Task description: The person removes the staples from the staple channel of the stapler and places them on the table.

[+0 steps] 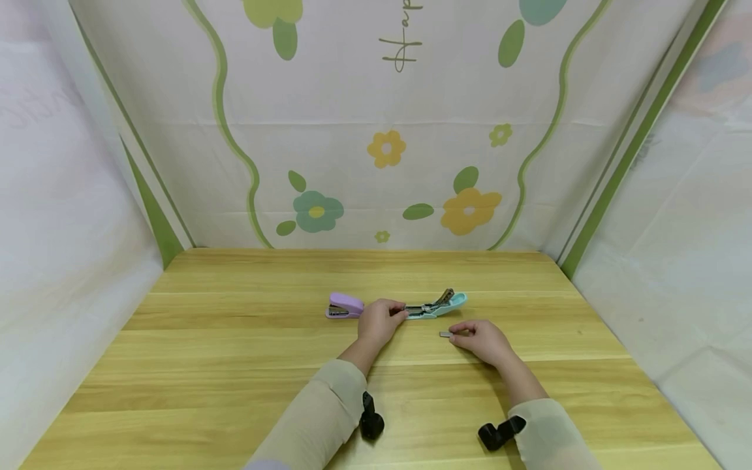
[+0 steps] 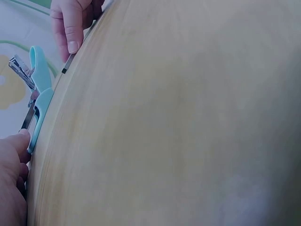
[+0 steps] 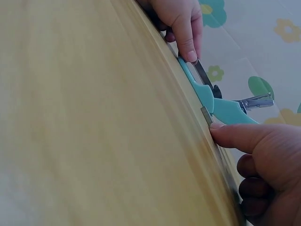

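Observation:
A turquoise stapler (image 1: 457,303) (image 2: 42,75) (image 3: 229,111) lies opened out on the table, its metal magazine tilted up at the right end. My left hand (image 1: 378,322) (image 2: 10,172) pinches the stapler's left end between thumb and fingers. To the right and slightly nearer, my right hand (image 1: 484,341) (image 3: 277,157) pinches a short grey strip of staples (image 1: 444,334) (image 3: 207,116) by one end. The strip's free end points left, just in front of the stapler and apart from it. Its far end is covered by the right fingertips.
A purple stapler (image 1: 348,303) stands just left of my left hand, partly hidden behind it. The wooden table (image 1: 235,391) ends at a flowered cloth backdrop (image 1: 352,98), with white cloth sides. Black wrist cameras (image 1: 371,421) sit on both sleeves.

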Demonstrator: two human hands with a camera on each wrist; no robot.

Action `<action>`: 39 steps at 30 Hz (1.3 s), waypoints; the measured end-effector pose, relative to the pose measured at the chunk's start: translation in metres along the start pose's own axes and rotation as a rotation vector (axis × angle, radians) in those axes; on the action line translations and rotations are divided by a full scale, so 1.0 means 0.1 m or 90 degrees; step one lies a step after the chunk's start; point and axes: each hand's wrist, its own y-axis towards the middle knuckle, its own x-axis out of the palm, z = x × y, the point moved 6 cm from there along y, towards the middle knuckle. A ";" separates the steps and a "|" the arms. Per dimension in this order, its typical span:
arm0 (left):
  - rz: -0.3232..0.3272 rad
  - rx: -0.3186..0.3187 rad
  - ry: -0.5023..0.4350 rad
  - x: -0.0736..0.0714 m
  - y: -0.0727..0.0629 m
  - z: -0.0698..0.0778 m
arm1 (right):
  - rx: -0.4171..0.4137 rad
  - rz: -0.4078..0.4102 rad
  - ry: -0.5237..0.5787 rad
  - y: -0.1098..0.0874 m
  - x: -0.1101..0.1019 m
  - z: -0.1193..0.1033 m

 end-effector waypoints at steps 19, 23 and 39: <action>-0.083 0.077 -0.208 -0.46 -0.17 -0.08 | -0.068 0.040 0.230 0.11 -0.09 -0.51; -0.060 0.108 -0.241 -0.74 -0.20 -0.09 | -0.106 0.021 0.247 0.15 -0.06 -0.75; 0.092 -0.006 -0.265 -1.48 -0.23 -0.82 | -0.176 -0.042 0.235 0.40 0.31 -1.26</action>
